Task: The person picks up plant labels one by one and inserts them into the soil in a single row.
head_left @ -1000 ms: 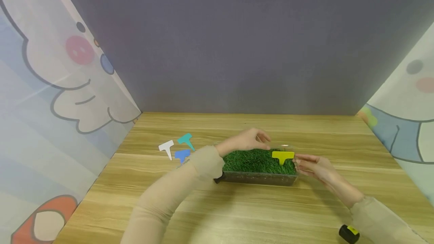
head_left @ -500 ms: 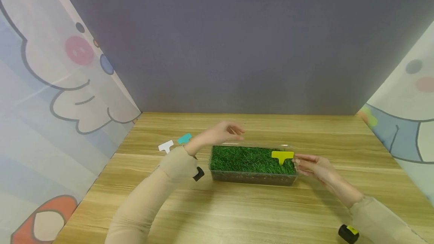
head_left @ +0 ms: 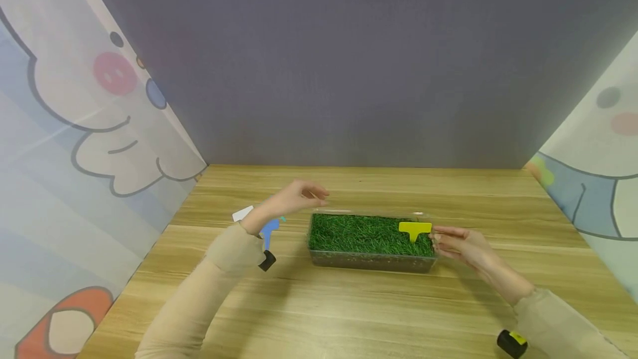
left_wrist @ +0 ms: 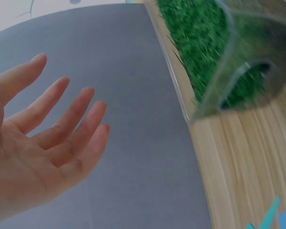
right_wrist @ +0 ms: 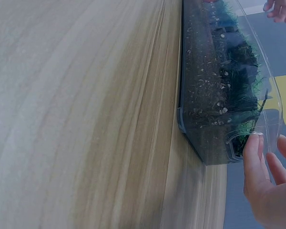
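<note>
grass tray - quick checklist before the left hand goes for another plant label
1. Left hand free: ok, fingers straight, holding nothing.
2. Right hand steadying the grass tray: ok, fingertips touch its right end.
3. Yellow label planted: ok, upright in the grass near the right end.
4. Spare labels within view: ok, blue label and white label lie on the table left of the tray.
5. Teal label: cannot tell, mostly hidden behind the left wrist.
</note>
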Motion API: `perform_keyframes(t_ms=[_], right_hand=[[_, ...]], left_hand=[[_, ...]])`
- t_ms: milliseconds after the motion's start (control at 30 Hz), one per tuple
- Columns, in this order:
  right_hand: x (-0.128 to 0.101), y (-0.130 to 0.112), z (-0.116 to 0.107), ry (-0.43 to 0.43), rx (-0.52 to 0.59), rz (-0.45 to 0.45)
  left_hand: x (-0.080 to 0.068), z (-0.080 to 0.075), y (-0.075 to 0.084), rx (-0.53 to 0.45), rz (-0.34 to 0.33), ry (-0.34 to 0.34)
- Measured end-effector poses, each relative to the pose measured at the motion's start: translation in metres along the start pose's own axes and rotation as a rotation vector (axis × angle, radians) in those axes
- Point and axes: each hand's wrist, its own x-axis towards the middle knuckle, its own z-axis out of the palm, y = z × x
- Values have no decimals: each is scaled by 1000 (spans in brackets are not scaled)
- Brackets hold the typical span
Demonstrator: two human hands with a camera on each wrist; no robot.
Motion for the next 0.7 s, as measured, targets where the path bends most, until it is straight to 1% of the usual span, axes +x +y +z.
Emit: perform_keyframes(t_ms=[367,533,700], right_hand=[[-1,-2,1,0,-11,-2],[0,-1,1,2,-16,1],[1,0,0,10,-32,7]], left_hand=[[-20,-9,-28,20,-63,9],[-29,-10,-41,28,-63,18],[-37,-9,-52,84,-67,30]])
